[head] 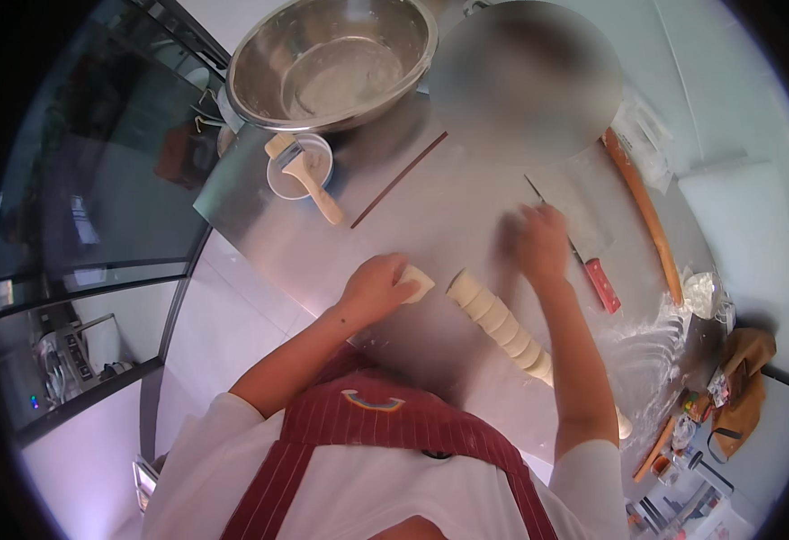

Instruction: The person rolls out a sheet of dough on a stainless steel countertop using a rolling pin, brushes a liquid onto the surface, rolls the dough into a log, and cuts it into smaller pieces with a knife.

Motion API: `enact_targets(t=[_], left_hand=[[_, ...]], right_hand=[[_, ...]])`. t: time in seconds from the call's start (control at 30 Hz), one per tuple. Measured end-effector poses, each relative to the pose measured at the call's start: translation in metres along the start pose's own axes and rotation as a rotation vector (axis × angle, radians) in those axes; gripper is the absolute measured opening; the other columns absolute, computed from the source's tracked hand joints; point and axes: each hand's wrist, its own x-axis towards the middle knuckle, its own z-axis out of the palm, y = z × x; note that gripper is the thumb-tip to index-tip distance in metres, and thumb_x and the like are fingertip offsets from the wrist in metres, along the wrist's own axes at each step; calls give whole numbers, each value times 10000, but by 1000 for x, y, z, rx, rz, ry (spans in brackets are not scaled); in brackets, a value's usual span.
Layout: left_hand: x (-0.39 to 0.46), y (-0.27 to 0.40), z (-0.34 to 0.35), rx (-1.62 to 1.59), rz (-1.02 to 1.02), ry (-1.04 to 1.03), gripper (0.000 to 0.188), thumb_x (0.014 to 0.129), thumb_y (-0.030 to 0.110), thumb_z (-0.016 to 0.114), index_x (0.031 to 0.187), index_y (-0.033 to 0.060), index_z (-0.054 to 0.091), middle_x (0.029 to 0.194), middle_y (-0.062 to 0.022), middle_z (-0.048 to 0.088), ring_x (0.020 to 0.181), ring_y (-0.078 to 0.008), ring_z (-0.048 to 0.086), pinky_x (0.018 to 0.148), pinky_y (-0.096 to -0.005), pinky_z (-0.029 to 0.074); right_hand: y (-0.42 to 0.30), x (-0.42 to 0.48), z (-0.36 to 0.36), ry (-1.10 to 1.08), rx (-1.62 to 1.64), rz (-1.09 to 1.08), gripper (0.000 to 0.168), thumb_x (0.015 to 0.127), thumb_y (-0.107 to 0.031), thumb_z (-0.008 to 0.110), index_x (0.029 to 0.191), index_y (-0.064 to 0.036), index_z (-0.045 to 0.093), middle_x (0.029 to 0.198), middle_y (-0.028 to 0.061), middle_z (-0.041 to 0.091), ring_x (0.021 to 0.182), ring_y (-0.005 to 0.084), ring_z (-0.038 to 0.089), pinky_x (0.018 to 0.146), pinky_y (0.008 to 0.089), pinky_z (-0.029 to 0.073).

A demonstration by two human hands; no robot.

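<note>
My left hand (382,287) holds a small piece of pale dough (417,283) between thumb and fingers, just above the metal worktop (394,236). To its right, a row of cut dough pieces (499,324) lies in a slanting line that runs under my right forearm. My right hand (544,236) is raised beyond the row, near the blade of a knife with a red handle (601,285). Its fingers are blurred and partly hidden, so what they hold cannot be told.
A large steel bowl (246,101) stands at the far left, near a small white bowl (280,185) with a pastry brush (317,192) across it. A thin brown stick (400,179) lies mid-table. A wooden rolling pin (644,212) and scattered flour (657,344) are at right.
</note>
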Motion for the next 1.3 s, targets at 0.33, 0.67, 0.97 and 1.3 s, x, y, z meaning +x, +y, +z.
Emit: enact_targets(t=[0.33,0.67,0.97,1.3], left_hand=[[-30,-19,-2,-204,92,159,442,784,221,674,1142,-11,557,909,-164,612,846,-320,594,766,-406,483],[-49,-39,-25,-61,433,555,385,751,116,687,1116,51,581,1069,-126,541,890,-268,560,812,-372,457],[-5,-53,-29,282,840,336,143,755,124,563,881,109,628,855,-39,570,844,-237,539,753,-379,409],[22,-55,-35,253,773,250,52,759,82,621,807,98,628,803,-61,580,810,-287,549,730,-405,431]], right_hand=[[-114,80,74,-317,-23,-185,231,778,-71,590,990,-147,642,1090,54,581,1128,277,494,918,377,402],[-118,20,-14,-226,18,-214,162,769,-54,556,917,-118,560,801,88,551,775,308,567,710,435,434],[-161,-103,-19,-130,196,139,110,818,-67,579,926,-49,575,856,140,571,791,335,582,646,428,479],[-156,-115,-10,59,80,204,153,735,-40,616,882,-81,601,831,99,549,775,300,570,631,397,483]])
